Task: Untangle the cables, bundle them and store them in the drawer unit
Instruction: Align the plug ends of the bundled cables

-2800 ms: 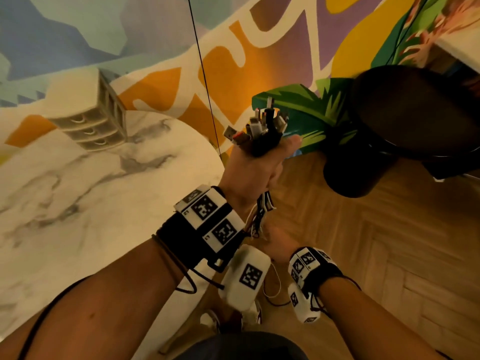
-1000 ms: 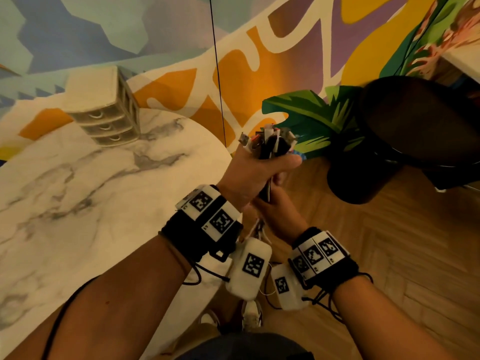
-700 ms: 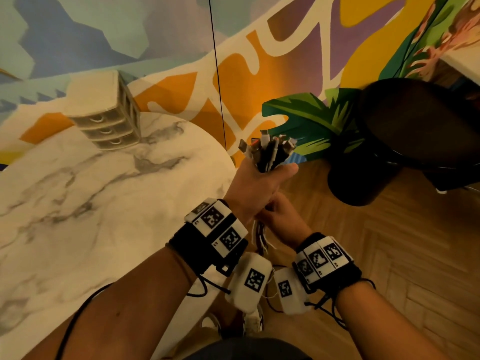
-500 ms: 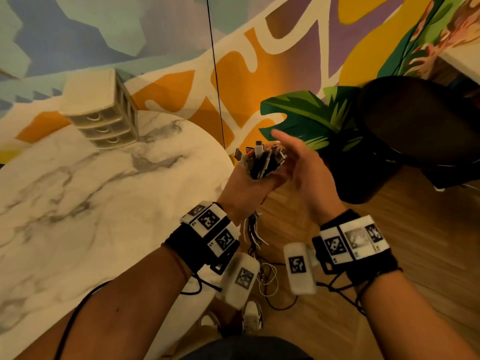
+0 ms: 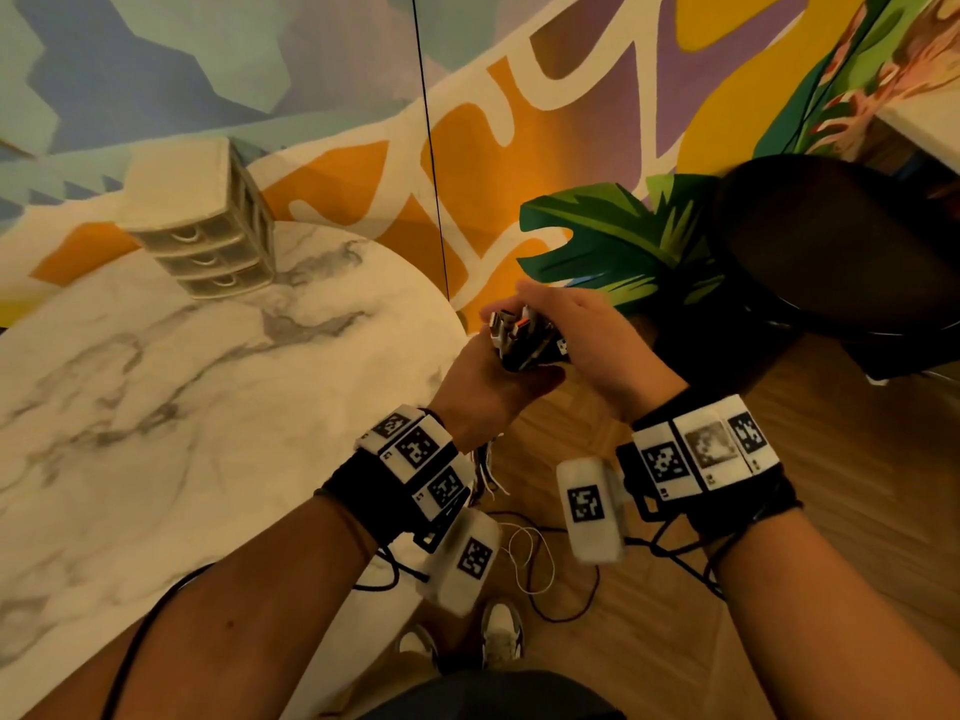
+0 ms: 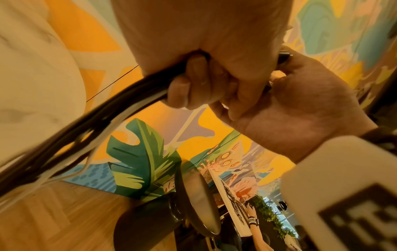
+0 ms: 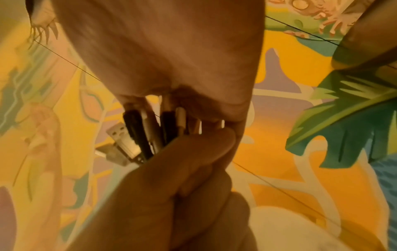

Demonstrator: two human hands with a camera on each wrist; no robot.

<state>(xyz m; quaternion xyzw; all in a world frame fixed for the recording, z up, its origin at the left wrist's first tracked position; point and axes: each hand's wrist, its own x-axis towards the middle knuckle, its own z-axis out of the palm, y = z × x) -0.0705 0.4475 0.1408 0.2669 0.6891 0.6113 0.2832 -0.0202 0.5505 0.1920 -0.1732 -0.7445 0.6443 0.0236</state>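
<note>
My left hand grips a bundle of black and white cables just below the plugs, beyond the table's right edge. The plug ends stick up out of the fist. My right hand lies over them from the right, fingers curled onto the plug ends. The cables leave the left fingers as one strand and hang towards the floor. The beige three-drawer unit stands at the far side of the marble table, all drawers shut.
A black round stool stands to the right, close to my right hand. Thin loose cable loops lie on the wooden floor by my shoes. A painted wall rises behind.
My right hand let go of the hanging cables below the left fist, rose past it and came down on the plug ends. The left hand lowered a little with the bundle.
</note>
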